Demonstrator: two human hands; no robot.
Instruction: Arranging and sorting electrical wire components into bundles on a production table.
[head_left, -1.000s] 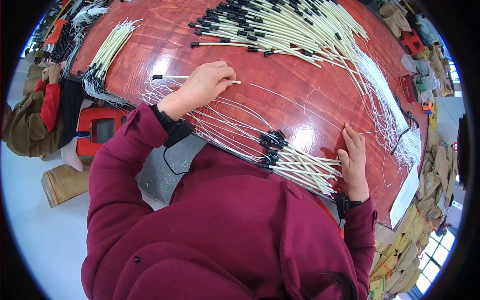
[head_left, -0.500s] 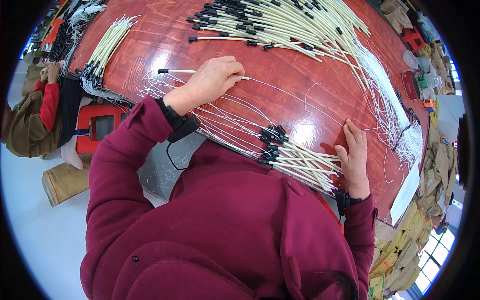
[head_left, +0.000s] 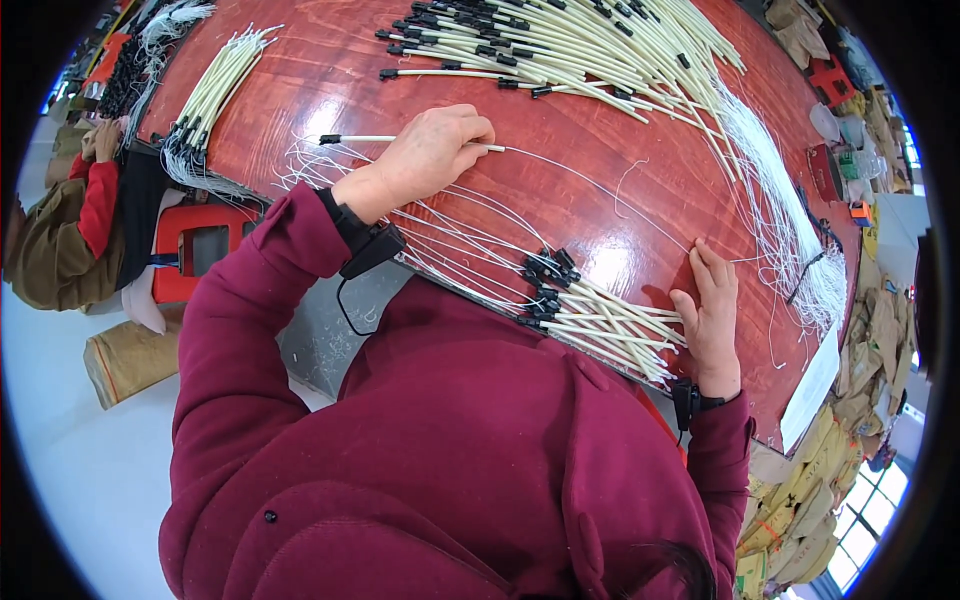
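My left hand [head_left: 430,155] is closed around a cream sleeved cable with a black tip [head_left: 365,139], held just above the red-brown table [head_left: 620,215]; its thin white wire trails right. My right hand [head_left: 710,315] lies flat with fingers apart on the table, touching the cream ends of a near bundle of sleeved cables with black connectors [head_left: 575,310]. Thin white wires [head_left: 440,235] fan out between my hands. Both sleeves are maroon, and each wrist carries a black strap.
A large heap of cream cables [head_left: 560,45] lies at the far side, a smaller bundle [head_left: 205,100] at the far left. Loose white wires [head_left: 790,230] hang at the right. Another person in a red sleeve [head_left: 95,195] sits left beside a red stool [head_left: 200,250]. Brown sacks [head_left: 860,400] stand at the right.
My left hand has carried the single cable slightly up and away from me. My right hand stays on the near bundle.
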